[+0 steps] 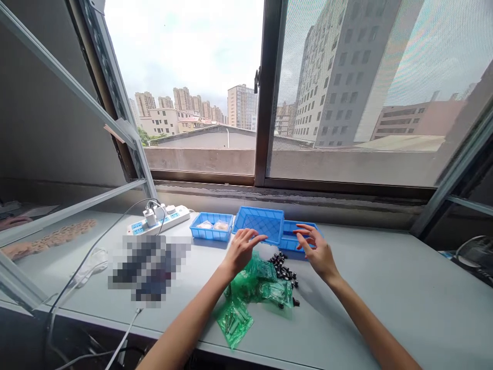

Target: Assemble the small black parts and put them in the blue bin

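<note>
My left hand hovers over the green plastic bags, its fingers stretched forward and nothing visible in them. To the right, my right hand is raised in front of a low blue basket, fingers apart and slightly curled. Small black parts lie in a loose heap between the hands, partly beside and under the bags. Nearest the table's front edge, one green bag shows several thin metal pieces inside. A larger blue basket stands behind my left hand, tilted toward me.
Another blue basket holds pale packets. Left of it sits a white power strip with plugs and a cable running forward. Metal frame bars rise at the left. A window closes off the table's back.
</note>
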Motion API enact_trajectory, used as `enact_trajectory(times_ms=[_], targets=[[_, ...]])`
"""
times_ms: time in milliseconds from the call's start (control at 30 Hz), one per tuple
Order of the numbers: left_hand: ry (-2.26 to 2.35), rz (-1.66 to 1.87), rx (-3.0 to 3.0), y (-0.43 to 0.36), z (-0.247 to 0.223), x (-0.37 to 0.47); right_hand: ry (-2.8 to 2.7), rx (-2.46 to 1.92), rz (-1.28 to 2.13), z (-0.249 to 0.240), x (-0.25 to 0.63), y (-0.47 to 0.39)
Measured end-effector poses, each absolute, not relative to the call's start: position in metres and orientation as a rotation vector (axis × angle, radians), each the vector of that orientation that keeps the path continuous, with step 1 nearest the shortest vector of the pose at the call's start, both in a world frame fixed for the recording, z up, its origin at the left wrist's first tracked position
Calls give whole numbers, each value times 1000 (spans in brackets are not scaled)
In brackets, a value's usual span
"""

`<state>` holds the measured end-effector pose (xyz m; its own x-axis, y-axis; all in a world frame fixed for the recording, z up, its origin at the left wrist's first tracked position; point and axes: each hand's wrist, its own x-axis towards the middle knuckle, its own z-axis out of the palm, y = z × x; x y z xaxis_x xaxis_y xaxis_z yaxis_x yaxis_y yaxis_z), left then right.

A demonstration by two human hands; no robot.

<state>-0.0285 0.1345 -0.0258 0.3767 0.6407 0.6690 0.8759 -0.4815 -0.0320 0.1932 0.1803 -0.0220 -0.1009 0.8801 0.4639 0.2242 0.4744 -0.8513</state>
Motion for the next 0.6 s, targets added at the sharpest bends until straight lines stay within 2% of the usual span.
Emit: enact_trajectory(times_ms=[100, 200, 433, 600], targets=[[-1404, -878, -2224, 139, -26, -35, -1658, -1148, 277, -25, 202, 185], [-1438, -863, -2248, 142, -27, -39, -1678, -1241, 56, -30, 210, 193], [-1533, -717, -2409, 147, -30, -38, -1728, -1252, 44, -52, 221, 216], [-1619, -919, -2370, 145, -28, -38, -1690, -1254, 76, -63, 224, 224]])
